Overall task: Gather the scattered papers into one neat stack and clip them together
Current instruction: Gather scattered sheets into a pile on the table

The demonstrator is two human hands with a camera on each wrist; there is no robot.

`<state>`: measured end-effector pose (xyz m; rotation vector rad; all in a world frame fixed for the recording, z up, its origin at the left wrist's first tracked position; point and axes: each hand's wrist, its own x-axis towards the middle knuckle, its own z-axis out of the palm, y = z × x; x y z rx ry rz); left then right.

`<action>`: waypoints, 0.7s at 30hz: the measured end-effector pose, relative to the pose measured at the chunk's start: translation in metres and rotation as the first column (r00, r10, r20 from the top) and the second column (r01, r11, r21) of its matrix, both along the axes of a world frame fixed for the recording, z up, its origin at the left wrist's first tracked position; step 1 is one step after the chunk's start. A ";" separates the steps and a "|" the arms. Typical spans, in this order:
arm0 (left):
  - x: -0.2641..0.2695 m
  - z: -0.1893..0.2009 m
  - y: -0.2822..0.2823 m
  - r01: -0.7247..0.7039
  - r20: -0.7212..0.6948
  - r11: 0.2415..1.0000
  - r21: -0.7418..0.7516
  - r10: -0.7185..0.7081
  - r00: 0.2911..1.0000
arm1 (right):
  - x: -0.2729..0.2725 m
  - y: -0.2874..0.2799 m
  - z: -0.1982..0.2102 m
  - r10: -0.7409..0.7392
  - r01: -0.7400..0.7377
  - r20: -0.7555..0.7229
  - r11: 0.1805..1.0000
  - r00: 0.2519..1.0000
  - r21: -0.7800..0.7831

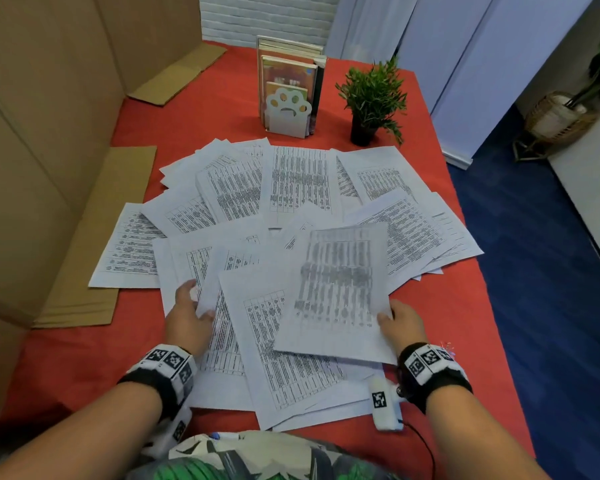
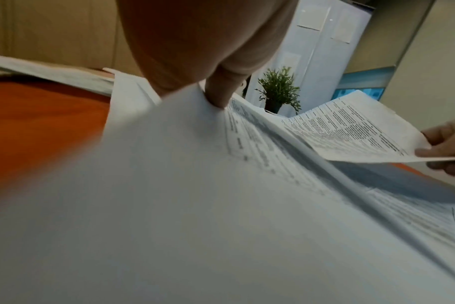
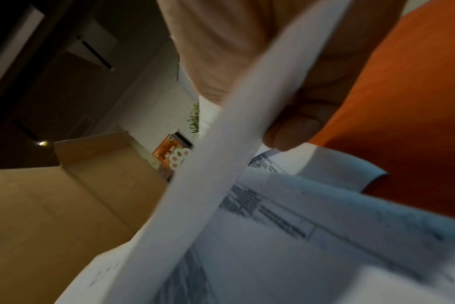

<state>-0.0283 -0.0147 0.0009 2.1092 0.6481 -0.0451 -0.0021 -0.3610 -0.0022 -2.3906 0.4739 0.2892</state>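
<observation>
Several printed sheets (image 1: 298, 181) lie scattered and overlapping across the red tablecloth (image 1: 84, 358). My right hand (image 1: 400, 323) pinches the right edge of one sheet (image 1: 336, 292), lifted and blurred above the pile; in the left wrist view this raised sheet (image 2: 351, 131) shows at the right, with the right hand (image 2: 447, 148) gripping it. My left hand (image 1: 187, 313) pinches the near-left corner of another sheet (image 1: 219, 271), thumb on top; the left wrist view shows the thumb (image 2: 221, 92) pressed on that paper (image 2: 195, 164). In the right wrist view the held sheet (image 3: 221, 164) runs edge-on under the fingers (image 3: 291, 131). No clip is visible.
A paw-shaped bookend with books (image 1: 288, 98) and a small potted plant (image 1: 371, 102) stand at the back of the table. Cardboard panels (image 1: 42, 150) line the left side. The table's right edge (image 1: 465, 216) drops to blue carpet.
</observation>
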 end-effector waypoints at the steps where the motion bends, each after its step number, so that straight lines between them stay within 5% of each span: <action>1: 0.001 0.002 -0.002 -0.015 -0.016 1.000 -0.010 0.015 1.000 | -0.005 0.006 -0.001 0.041 -0.042 -0.026 0.999 0.999 -0.016; 7: 0.002 -0.008 -0.015 0.175 -0.102 0.982 0.069 -0.168 0.981 | -0.025 0.044 -0.011 0.143 -0.151 -0.089 0.984 0.986 -0.093; 12: 0.005 -0.005 -0.019 0.185 -0.097 0.983 -0.002 -0.185 0.978 | -0.031 0.060 -0.015 0.164 -0.158 -0.102 0.985 0.981 0.063; 18: 0.004 -0.001 -0.010 0.117 -0.080 0.992 -0.041 -0.120 0.990 | -0.024 0.043 -0.014 0.024 -0.030 -0.033 0.976 0.999 -0.215; 21: 0.003 0.003 -0.010 0.070 -0.100 0.985 -0.159 -0.087 0.991 | -0.025 0.039 -0.014 0.064 -0.074 -0.059 0.979 0.996 -0.190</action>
